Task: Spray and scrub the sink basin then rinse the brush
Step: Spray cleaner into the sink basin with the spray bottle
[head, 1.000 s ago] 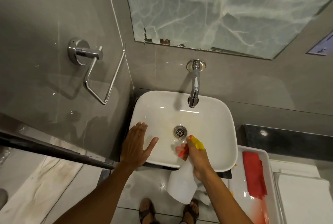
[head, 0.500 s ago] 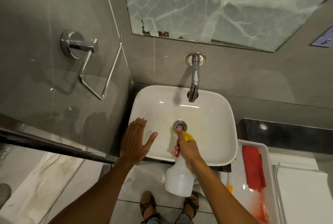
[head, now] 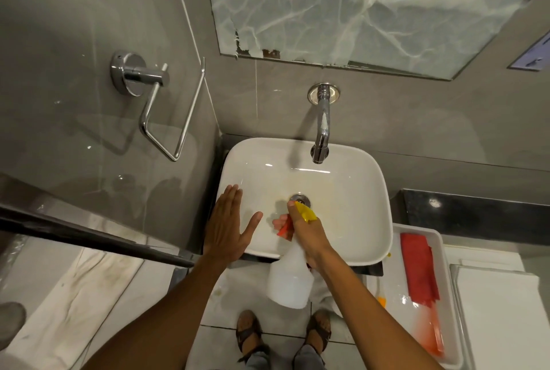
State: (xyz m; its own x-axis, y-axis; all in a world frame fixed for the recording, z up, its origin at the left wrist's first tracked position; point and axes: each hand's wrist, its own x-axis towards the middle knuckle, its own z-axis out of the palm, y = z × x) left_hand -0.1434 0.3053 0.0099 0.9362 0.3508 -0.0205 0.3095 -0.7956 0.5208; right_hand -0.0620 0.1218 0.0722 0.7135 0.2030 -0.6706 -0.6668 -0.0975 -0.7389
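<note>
A white square sink basin (head: 351,191) sits below a chrome wall tap (head: 323,131), with a metal drain (head: 300,199) at its middle and a yellowish stain around it. My right hand (head: 306,229) grips a white spray bottle (head: 290,280) with a yellow nozzle and red trigger, nozzle pointed at the drain. My left hand (head: 227,226) lies flat with fingers spread on the basin's front left rim. A red brush (head: 421,277) with an orange handle lies in a white tray (head: 446,253) to the right of the sink.
A chrome towel ring (head: 160,101) hangs on the left wall. A mirror (head: 357,6) is above the tap. A dark counter (head: 476,215) runs right of the sink. My sandalled feet (head: 282,337) stand on the tiled floor below.
My right hand has pushed the spray bottle forward, bringing the nozzle from the basin's front up to the drain. My left hand has stayed on the rim.
</note>
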